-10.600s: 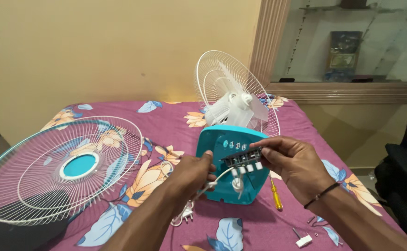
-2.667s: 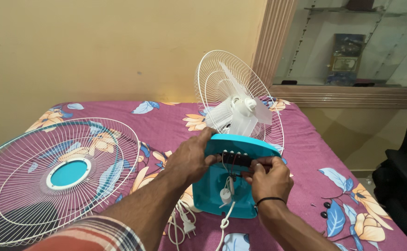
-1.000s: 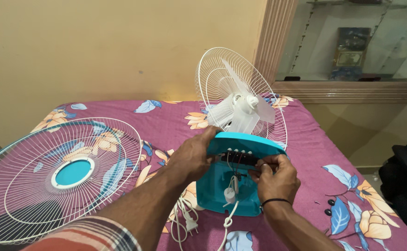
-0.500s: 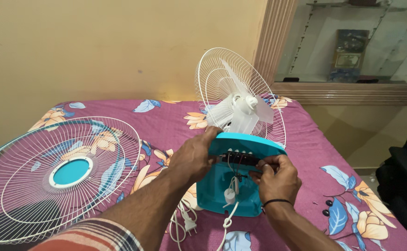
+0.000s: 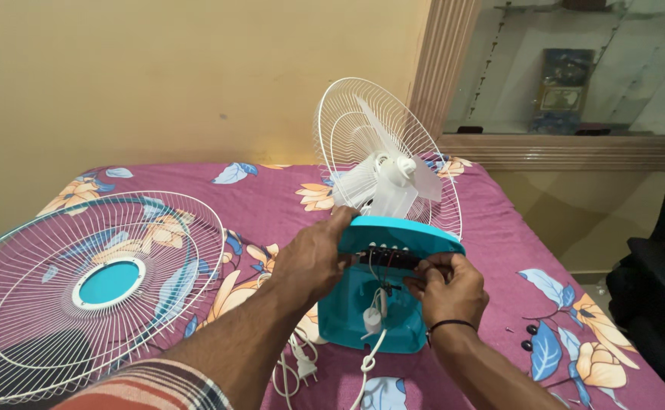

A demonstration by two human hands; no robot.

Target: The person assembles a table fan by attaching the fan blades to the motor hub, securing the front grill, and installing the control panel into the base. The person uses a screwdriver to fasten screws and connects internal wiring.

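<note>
Hands on teal fan base (image 5: 363, 304), standing on the floral bedsheet (image 5: 271, 205). Left hand (image 5: 313, 262) grips its upper left edge; right hand (image 5: 446, 288) pinches the black switch board (image 5: 393, 260) at the open underside. Detached front grille (image 5: 93, 285) lies left of the base.

The room is bright with soft, warm light. Shadows under the hands (image 5: 378, 277) are faint. The glass shelf (image 5: 575, 76) looks hazy with glare. The picture is sharp, and its edges bend a little.

Open bedspread (image 5: 271, 205) between loose front grille (image 5: 89, 292) and upright fan base (image 5: 382, 304).
</note>
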